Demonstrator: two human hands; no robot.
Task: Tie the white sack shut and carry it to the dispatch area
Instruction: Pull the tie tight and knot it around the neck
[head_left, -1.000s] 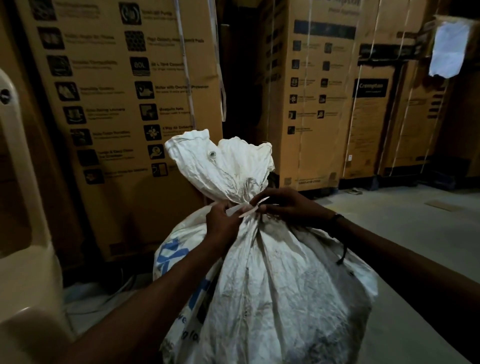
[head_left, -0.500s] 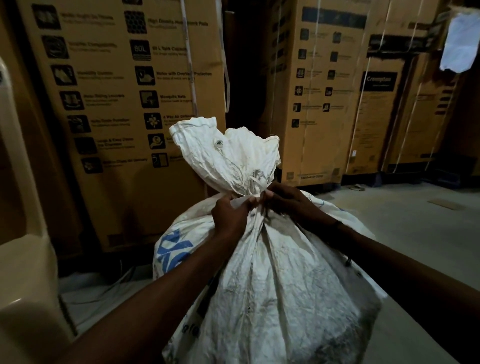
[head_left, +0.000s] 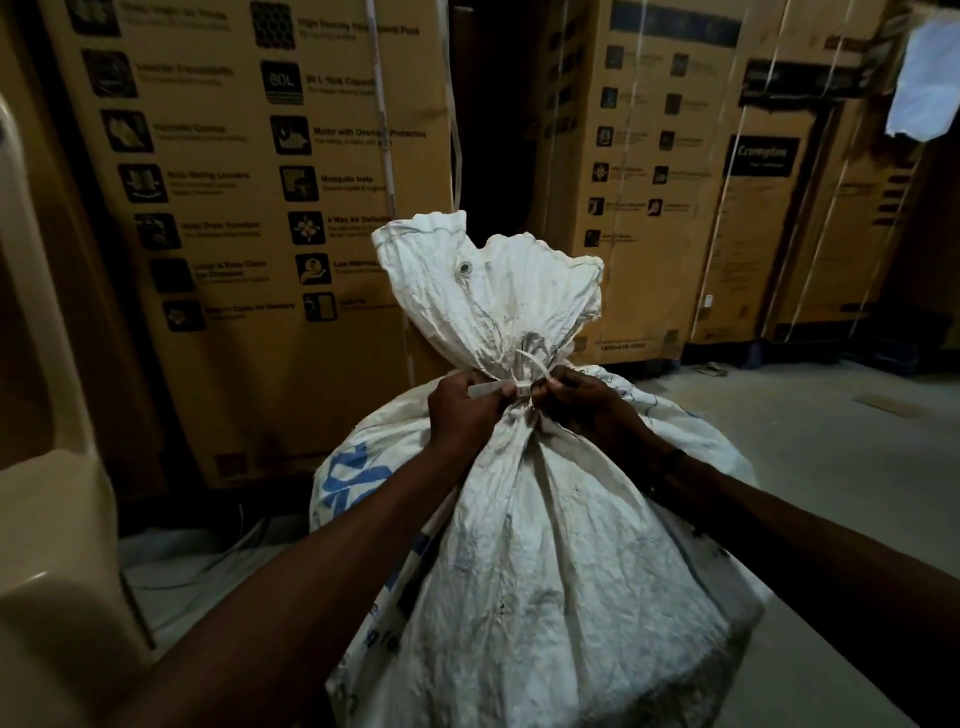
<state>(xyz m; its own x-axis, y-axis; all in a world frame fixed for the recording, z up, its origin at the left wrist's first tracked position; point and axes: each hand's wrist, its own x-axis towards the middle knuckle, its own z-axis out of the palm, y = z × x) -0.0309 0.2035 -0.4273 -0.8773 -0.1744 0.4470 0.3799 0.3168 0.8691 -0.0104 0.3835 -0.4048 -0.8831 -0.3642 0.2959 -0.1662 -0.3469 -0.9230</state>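
A full white woven sack with blue print stands upright on the floor in front of me. Its mouth is gathered into a neck, and the loose top fans out above with a metal eyelet. A white plastic strip is wound around the neck and crosses in a knot at the front. My left hand pinches the strip's left end against the neck. My right hand pinches the other end just right of the knot. Both hands touch the sack.
Tall brown cardboard appliance cartons stand close behind the sack, and more cartons line the back right. A beige plastic chair is at my left. Bare concrete floor stretches to the right.
Both hands have stayed at the sack's neck and drawn the white strip into a tighter crossing, with a loop now standing above the knot. The view has drifted slightly.
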